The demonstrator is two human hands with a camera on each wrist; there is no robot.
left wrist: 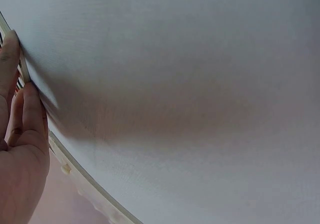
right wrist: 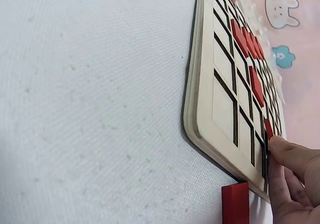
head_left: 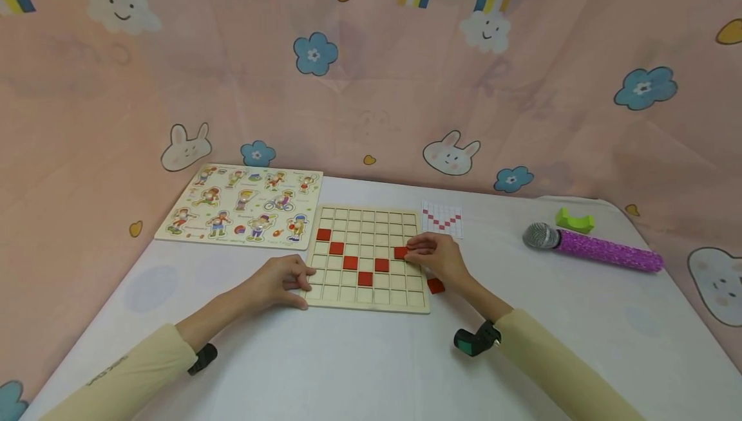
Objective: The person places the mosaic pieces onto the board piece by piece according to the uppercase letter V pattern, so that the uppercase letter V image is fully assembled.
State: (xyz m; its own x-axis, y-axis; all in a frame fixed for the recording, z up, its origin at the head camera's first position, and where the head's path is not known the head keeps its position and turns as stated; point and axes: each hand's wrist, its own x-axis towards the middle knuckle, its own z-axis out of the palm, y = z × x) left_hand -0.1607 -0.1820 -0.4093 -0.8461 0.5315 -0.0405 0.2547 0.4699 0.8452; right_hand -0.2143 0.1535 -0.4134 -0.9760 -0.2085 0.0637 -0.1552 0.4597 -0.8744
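Observation:
A pale wooden grid board (head_left: 342, 293) lies flat on the white table. Red square tiles sit in its cells, running down from the upper left to a low tile (head_left: 365, 279), then up to the right. My right hand (head_left: 440, 257) pinches a red tile (right wrist: 269, 129) between thumb and fingers over a cell near the board's right edge. One loose red tile (head_left: 436, 286) lies beside the board, below that hand. My left hand (head_left: 275, 282) rests against the board's left edge, thumb near the lower left corner and fingertips on the rim.
Behind the board stands out a small card (head_left: 442, 218) printed with a red V pattern on a grid. A picture puzzle board (head_left: 232, 215) of cartoon children lies at the back left. To the right are a purple glittery microphone (head_left: 605, 250) and a green block (head_left: 575, 221).

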